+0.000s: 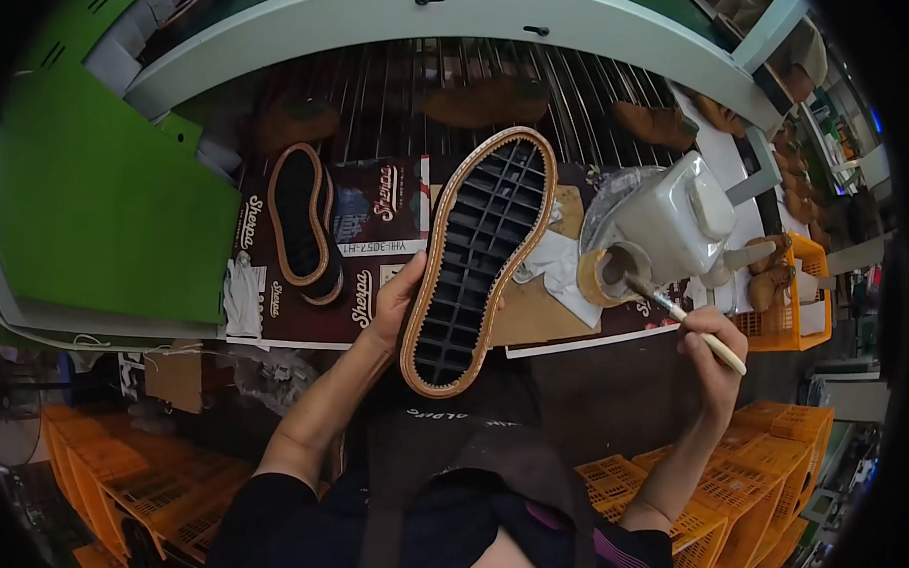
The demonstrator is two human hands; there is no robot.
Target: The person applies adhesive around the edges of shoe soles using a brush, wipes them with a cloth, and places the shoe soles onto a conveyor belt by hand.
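The card-covered desk [295, 324] I see carries a tan-rimmed sole [300, 224] at nine o'clock, white fabric [242, 299] toward eight, a white jug [662, 216] toward two, a jar [591, 279] at three.

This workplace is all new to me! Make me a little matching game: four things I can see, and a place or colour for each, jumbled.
Things:
1. Grid-patterned sole
2. Brush
3. Plastic jug
4. Crate with shoes in it

Places and colours:
A. Just beyond the cup
B. Orange
C. In the right hand
D. In the left hand

Right pairs: 1-D, 2-C, 3-A, 4-B
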